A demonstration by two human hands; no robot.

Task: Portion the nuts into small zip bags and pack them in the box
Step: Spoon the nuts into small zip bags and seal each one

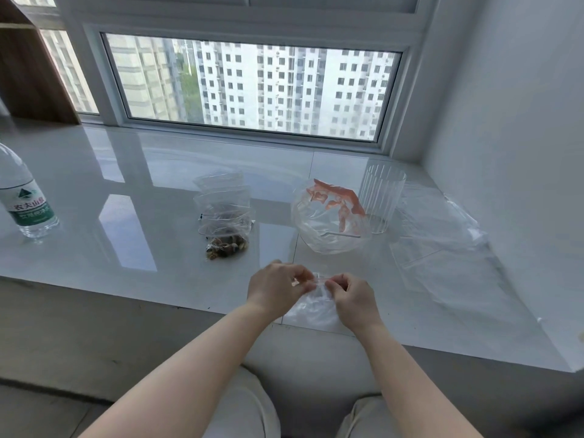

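My left hand [278,287] and my right hand [354,300] each pinch the top edge of one small clear zip bag [311,306] at the sill's front edge. The bag hangs between them and looks empty. Farther back on the left lies a pile of small zip bags [224,210]; the nearest one holds mixed nuts [226,246]. A larger crumpled clear bag with orange print [330,216] sits behind my hands. No box shows in this view.
A ribbed clear cup [384,197] stands right of the orange-printed bag. Flat clear plastic sheets [442,248] cover the sill's right side. A water bottle [23,197] stands at the far left. The white sill [126,184] ends at a window behind and a wall on the right.
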